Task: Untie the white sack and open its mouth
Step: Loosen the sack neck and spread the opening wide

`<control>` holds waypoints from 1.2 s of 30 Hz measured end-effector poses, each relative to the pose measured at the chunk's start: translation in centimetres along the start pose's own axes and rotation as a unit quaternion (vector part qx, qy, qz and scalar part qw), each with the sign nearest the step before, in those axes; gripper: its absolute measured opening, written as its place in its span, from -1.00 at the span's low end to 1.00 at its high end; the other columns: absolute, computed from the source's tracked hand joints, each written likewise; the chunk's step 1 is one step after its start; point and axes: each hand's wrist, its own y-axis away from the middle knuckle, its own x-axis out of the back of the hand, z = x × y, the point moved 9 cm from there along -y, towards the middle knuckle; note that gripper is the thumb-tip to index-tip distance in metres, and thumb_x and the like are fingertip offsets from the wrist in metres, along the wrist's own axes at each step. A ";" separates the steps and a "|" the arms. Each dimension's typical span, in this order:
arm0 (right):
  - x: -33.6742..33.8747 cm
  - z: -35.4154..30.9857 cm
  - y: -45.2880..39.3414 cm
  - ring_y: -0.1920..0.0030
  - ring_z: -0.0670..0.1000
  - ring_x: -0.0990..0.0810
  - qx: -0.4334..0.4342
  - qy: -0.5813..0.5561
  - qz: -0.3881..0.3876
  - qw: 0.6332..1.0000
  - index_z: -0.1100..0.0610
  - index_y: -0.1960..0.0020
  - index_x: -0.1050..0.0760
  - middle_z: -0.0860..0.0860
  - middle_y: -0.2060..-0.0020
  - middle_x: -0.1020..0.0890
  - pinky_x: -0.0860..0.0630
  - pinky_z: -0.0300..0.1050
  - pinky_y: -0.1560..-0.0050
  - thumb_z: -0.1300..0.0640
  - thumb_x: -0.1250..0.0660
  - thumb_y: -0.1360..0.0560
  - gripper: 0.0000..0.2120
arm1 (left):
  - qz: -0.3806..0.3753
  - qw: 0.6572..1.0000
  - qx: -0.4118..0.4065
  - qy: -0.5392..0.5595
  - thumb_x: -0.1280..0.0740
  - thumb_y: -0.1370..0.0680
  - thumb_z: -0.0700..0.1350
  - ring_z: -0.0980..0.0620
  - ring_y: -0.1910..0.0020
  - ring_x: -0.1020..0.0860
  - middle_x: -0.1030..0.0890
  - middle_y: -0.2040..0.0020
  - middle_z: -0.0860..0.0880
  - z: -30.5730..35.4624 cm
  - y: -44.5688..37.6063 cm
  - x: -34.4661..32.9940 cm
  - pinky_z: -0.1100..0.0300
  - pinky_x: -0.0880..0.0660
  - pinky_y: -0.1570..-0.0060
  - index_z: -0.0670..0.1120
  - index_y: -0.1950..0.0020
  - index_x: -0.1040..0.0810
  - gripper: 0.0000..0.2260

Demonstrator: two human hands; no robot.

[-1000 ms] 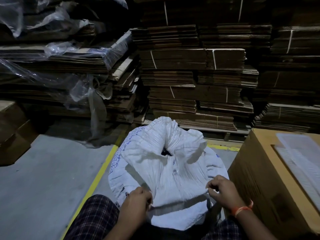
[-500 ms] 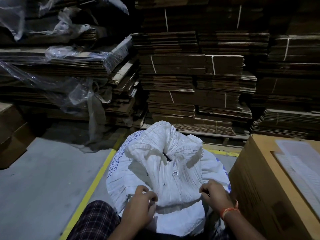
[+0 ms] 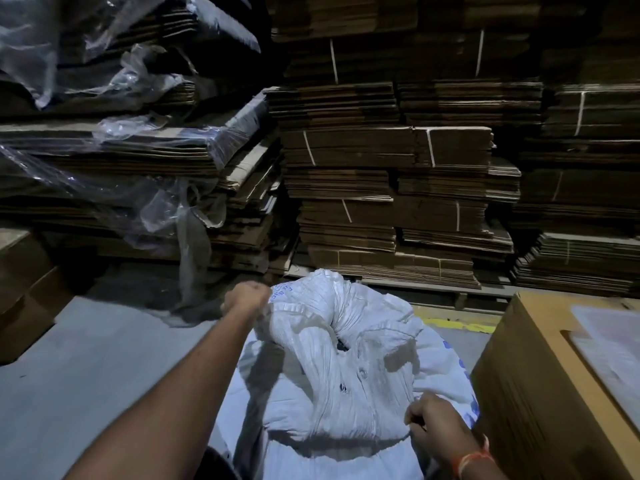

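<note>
The sack [image 3: 349,368] sits on the floor right in front of the person, wedged close to a box [image 3: 561,393] on its right, with stacked cardboard [image 3: 398,188] behind. Its top is bunched into pleats round a small dark gap [image 3: 341,344], so the mouth looks only barely open. I can't make out any tie or string from here.

Left hand [image 3: 246,301] is reached out to the far left edge of the gathered top, fingers curled round the fabric. It's a bit blurred, so how much cloth it has is hard to say. Right hand [image 3: 434,422] pinches the near rim by the box.

What could go wrong, I reckon: both grips are on thin slippery weave, and a hard tug apart could slip one loose and let the pleats close back up. If a knot's still buried in there, pulling would just cinch it tighter. And the sack leans on the box — yanking left might tip it.
</note>
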 end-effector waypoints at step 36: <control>17.2 -2.4 -12.7 -0.44 0.28 -0.42 -0.163 -0.215 0.106 0.957 0.02 -0.36 -0.59 0.15 -0.41 -0.56 -0.42 0.27 -0.42 -0.31 -0.18 -0.60 -0.46 | -0.195 0.971 -0.097 0.094 -0.63 -0.43 -0.14 0.03 0.18 -0.73 -0.79 0.03 0.06 -1.8 6.3 -3.7 0.17 -0.68 0.17 0.02 -0.02 -0.80 -0.81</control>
